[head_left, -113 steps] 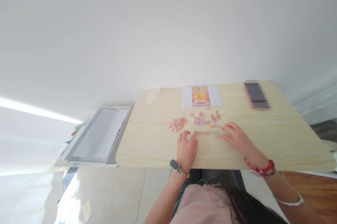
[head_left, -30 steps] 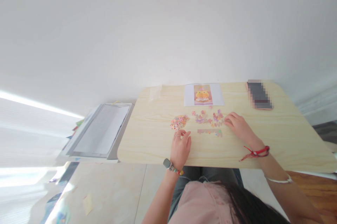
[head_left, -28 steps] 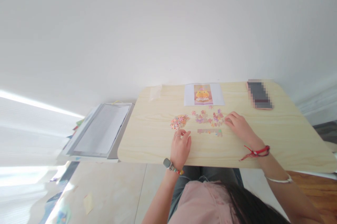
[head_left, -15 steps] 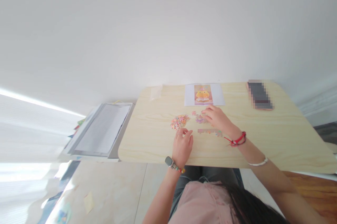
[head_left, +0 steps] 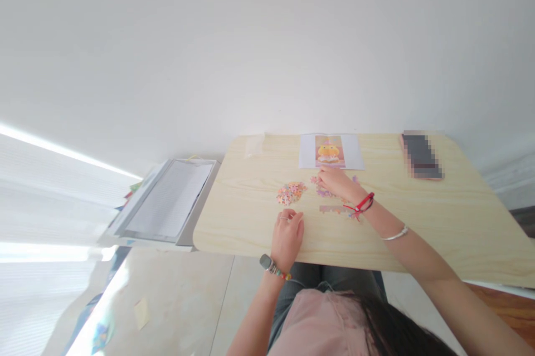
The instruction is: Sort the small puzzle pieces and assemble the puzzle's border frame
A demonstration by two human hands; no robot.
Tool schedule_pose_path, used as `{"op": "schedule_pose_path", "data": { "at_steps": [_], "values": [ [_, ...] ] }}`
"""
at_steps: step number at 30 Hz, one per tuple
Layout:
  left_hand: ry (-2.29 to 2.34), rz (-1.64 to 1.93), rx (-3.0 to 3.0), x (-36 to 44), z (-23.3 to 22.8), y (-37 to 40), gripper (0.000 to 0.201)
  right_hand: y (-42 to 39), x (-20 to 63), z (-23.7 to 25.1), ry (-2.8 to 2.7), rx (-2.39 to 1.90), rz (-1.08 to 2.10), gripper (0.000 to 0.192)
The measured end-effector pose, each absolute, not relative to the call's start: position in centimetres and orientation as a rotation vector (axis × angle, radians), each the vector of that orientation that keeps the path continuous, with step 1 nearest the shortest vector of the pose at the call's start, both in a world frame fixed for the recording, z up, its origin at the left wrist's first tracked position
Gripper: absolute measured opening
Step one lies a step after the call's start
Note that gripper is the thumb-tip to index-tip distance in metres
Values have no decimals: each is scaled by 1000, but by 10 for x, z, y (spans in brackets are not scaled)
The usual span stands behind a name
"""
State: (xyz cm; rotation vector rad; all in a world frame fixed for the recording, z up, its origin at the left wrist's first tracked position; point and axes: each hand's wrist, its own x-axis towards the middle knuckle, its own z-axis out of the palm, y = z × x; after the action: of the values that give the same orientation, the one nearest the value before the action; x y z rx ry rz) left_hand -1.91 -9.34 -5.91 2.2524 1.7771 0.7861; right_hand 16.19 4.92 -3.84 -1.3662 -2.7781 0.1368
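My right hand (head_left: 337,183) reaches across the pale wooden table (head_left: 438,216) and rests its fingertips on the scattered pink and purple puzzle pieces (head_left: 321,191); whether a piece is pinched I cannot tell. My left hand (head_left: 286,236) lies near the front edge, fingers curled loosely, just below a heap of orange and pink pieces (head_left: 291,193). A short joined strip of pieces (head_left: 332,209) lies between both hands, partly under my right wrist. The reference picture (head_left: 330,151) of a yellow figure lies at the table's back.
A phone (head_left: 422,155) lies at the back right of the table. A clear plastic bag (head_left: 253,145) sits at the back left corner. A stack of papers and folders (head_left: 167,205) stands left of the table. Shiny tiled floor (head_left: 167,306) below.
My right hand moved left from the right end of the loose pieces, across the joined strip, to the pieces in the middle. My left hand stayed almost still. The view shifted slightly.
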Motion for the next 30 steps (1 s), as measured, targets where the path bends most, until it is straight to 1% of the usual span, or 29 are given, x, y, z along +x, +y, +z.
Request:
{"op": "schedule_pose_path", "data": {
  "at_steps": [2, 6, 10, 15, 20, 24, 26, 30],
  "values": [
    [1778, 800, 2263, -17, -58, -93, 22, 50, 161, -39, -2804, -1338, 104, 24],
    [1766, 833, 2283, -15, -56, -91, 20, 50, 162, -39, -2825, -1301, 50, 20],
    [1758, 845, 2292, -13, -55, -89, 20, 46, 167, -38, -2787, -1313, 6, 21],
    [1722, 876, 2301, -3, -56, -80, 19, 33, 175, -35, -2705, -1321, 30, 23],
    [1768, 972, 2295, 15, -56, -65, 20, 9, 179, -25, -2553, -1402, 49, 19],
    [1799, 1070, 2300, 30, -54, -57, 24, -11, 182, -19, -2496, -1397, -16, 14],
    [1792, 1110, 2302, 35, -52, -57, 23, -18, 183, -17, -2486, -1415, -56, 12],
    [1736, 1150, 2321, 41, -50, -57, 16, -26, 184, -15, -2490, -1447, -59, 15]
  ]
}}
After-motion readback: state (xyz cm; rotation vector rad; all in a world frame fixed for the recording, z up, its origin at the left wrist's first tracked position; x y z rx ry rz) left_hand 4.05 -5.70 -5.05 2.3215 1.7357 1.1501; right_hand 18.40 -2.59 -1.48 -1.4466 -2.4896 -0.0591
